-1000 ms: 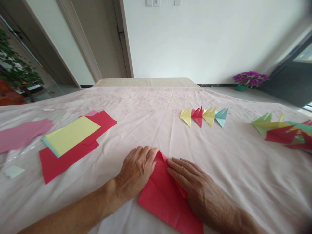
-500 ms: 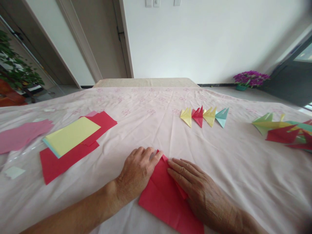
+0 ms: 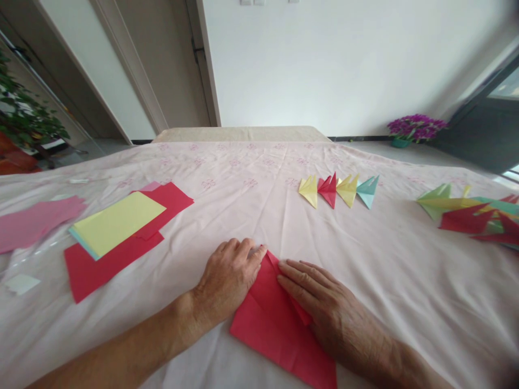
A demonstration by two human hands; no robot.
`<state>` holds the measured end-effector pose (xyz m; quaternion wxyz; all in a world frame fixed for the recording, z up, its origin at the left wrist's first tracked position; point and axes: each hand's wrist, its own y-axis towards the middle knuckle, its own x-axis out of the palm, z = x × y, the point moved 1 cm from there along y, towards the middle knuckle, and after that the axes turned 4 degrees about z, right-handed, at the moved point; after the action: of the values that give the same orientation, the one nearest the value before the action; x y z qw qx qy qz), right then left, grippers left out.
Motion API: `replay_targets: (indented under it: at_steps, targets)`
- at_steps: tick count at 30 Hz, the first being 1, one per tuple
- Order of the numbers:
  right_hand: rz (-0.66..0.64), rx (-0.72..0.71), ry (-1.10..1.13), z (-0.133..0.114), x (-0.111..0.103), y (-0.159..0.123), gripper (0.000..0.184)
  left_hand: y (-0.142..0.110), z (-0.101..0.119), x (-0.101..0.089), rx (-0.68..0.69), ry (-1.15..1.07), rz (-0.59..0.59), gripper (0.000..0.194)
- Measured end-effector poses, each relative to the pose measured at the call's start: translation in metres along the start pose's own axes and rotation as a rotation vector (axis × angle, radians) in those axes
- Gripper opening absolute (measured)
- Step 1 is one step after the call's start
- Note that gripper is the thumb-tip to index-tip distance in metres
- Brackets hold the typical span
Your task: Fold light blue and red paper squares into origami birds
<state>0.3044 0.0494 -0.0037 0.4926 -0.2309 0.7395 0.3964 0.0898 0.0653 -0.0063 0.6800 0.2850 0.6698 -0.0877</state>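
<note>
A red sheet of paper (image 3: 275, 329) lies on the cloth in front of me, with a folded flap along its right side and a pointed far end. My left hand (image 3: 231, 278) is closed at that point, its fingers curled and its thumb against the paper's tip. Flat along the folded right edge rests my right hand (image 3: 324, 302), fingers stretched out and close together. Part of the flap and the right edge are hidden under this hand.
Folded paper pieces (image 3: 347, 190) in yellow, red and blue stand in a row beyond my hands. More folded pieces (image 3: 466, 216) are heaped at the right. Yellow sheets (image 3: 121, 221), red sheets (image 3: 109, 270) and pink sheets (image 3: 36, 221) lie left on the pale tablecloth (image 3: 227, 210).
The whole view has shifted slightly. Both hands keep nearly the same places on the red paper, the left thumb moving only a little at the tip.
</note>
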Motion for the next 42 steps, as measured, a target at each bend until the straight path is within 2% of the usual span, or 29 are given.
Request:
replay_targets:
  at_steps: [8, 13, 24, 31, 36, 42]
  targets:
    - [-0.021, 0.024, 0.055, 0.003, -0.009, -0.008, 0.028, 0.002, -0.002, -0.002, 0.023, 0.000, 0.000, 0.034]
    - [-0.033, -0.013, 0.034, 0.003, -0.011, -0.009, 0.027, 0.001, -0.003, -0.001, 0.026, 0.014, 0.018, 0.032]
    - [0.001, -0.069, 0.043, 0.001, -0.008, -0.009, 0.024, 0.005, -0.005, -0.006, 0.019, -0.004, -0.042, 0.030]
    - [-0.076, -0.047, -0.008, -0.004, -0.009, -0.010, 0.025, 0.006, -0.007, -0.005, 0.024, -0.024, -0.047, 0.032]
    - [-0.084, -0.043, -0.019, -0.004, -0.008, -0.010, 0.026, 0.005, -0.008, -0.005, 0.020, -0.040, -0.045, 0.031]
    - [-0.044, -0.069, -0.037, -0.005, -0.008, -0.010, 0.026, 0.014, -0.005, -0.011, 0.014, -0.033, -0.066, 0.020]
